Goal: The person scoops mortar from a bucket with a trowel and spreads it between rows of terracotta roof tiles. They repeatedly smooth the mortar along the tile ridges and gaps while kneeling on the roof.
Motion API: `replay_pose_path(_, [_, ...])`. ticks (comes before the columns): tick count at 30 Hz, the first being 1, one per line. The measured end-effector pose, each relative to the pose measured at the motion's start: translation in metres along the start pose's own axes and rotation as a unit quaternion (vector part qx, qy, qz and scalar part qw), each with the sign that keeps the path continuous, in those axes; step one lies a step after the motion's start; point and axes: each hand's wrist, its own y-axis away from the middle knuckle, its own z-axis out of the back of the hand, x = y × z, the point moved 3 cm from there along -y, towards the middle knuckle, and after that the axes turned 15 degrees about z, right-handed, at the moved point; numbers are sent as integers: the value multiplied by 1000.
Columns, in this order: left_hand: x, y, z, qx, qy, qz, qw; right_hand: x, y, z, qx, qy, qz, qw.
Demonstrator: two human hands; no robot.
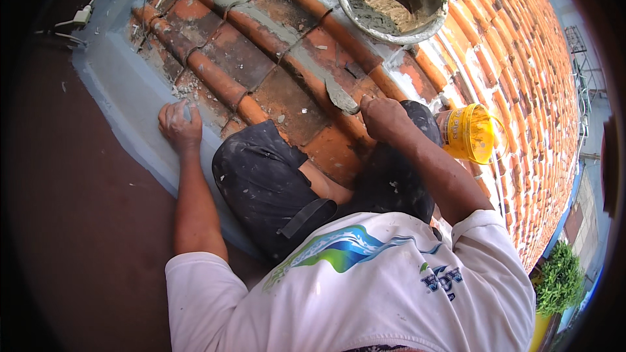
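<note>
My right hand [386, 119] is closed around the handle end of a small trowel [342, 98]. The trowel's blade carries grey mortar and lies along a ridge of orange roof tile, where wet mortar [298, 58] is spread in a strip. My left hand [180, 125] rests on the grey-coated strip [140, 101] at the roof's left side, its fingers curled in. A bit of pale grey-blue shows between those fingers, too small to name. Between my bent knees lie flat, weathered tiles [287, 101] with loose crumbs on them.
A round bucket [427, 29] with mortar in it stands on the tiles ahead. Beside my right knee sits a yellow pail [471, 133], tilted. A dark brown wall [85, 189] borders the left. A white cable with a plug [82, 15] hangs at upper left. Tile rows [528, 91] slope away rightward.
</note>
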Motion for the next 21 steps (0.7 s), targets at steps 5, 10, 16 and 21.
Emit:
replay_pose_path(5, [-2,-2,-1,5,-27,-7,1000,-12,83,93,-28,-91,-48,994])
replay_pose_path(10, [-5,-3,0,18,-17,-7,1000,-66,59,185,-223,122,-77,964])
replay_pose_path(16, [-3,-3,1,16,1,-19,1000,-140,-65,203,-101,236,-55,965])
replay_pose_path(21, [-4,-1,2,23,-3,-31,999,-169,-93,182,-32,178,-85,980])
